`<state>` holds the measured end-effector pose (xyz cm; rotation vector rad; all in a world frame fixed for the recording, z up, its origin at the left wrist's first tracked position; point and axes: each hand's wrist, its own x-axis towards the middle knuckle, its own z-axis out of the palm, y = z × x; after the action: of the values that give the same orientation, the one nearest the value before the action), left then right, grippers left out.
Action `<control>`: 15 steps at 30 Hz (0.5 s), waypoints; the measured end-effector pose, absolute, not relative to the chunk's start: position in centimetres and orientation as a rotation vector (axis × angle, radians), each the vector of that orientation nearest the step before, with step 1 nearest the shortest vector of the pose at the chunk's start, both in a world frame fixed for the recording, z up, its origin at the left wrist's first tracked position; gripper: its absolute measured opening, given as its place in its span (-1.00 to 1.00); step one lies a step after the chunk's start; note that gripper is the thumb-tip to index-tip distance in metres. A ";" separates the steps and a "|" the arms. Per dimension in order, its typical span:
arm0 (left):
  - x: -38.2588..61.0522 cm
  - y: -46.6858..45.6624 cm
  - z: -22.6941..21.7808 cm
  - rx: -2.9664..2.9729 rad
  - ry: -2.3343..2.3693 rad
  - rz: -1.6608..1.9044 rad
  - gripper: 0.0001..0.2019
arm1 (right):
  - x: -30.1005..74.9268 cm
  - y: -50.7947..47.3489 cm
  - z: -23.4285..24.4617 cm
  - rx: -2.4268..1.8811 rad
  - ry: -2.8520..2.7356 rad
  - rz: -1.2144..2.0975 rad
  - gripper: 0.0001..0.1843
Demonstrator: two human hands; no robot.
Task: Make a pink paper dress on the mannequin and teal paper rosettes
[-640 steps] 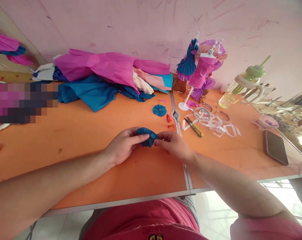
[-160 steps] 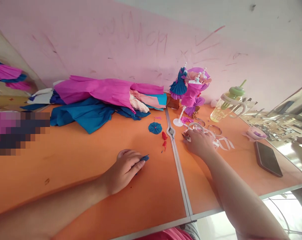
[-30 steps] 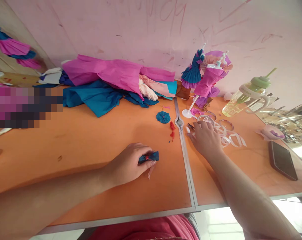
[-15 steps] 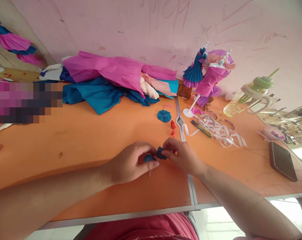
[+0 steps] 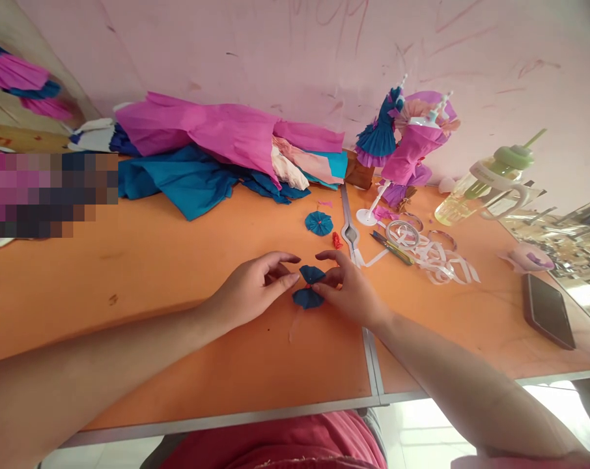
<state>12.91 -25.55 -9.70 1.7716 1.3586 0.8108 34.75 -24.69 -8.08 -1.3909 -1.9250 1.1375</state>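
A small blue crepe-paper bow (image 5: 309,298) with a red middle is between my hands, above the orange table. My right hand (image 5: 346,286) pinches it at the middle with thumb and fingers. A thin pale strand hangs below the bow. My left hand (image 5: 263,283) is just to the left, thumb and fingers apart, its tips close to the bow's upper wing. Farther back lies a round pleated blue paper rosette (image 5: 319,223). A crumpled red piece (image 5: 337,240) lies near it.
Pink paper (image 5: 202,130) and blue paper (image 5: 178,182) lie along the wall. A doll-sized dress stand (image 5: 370,216), tape roll (image 5: 402,233), cutter (image 5: 393,247), white ribbon (image 5: 436,264), drink bottle (image 5: 490,189) and phone (image 5: 549,311) occupy the right. A blurred patch covers the far left.
My left hand has let go of the blue bow and drawn slightly away. The bow has turned, its two wings now one above the other, held by my right hand.
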 end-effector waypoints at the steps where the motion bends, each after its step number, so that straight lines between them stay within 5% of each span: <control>1: 12.9 -25.4 -9.9 1.862 1.392 0.820 -0.57 | 34.8 -24.6 -8.3 -1.425 -1.976 1.048 -0.51; 7: 13.3 -25.2 -10.1 2.307 1.418 0.564 -0.87 | 34.9 -24.8 -8.8 -1.472 -2.187 0.640 -0.53; 15: 12.9 -25.8 -9.3 2.440 1.409 0.585 -0.92 | 34.9 -25.4 -8.5 -1.267 -2.515 0.193 -0.82</control>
<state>12.90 -25.84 -9.28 2.4400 1.4091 0.5847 34.94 -25.44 -8.48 -1.2672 -2.5148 0.1935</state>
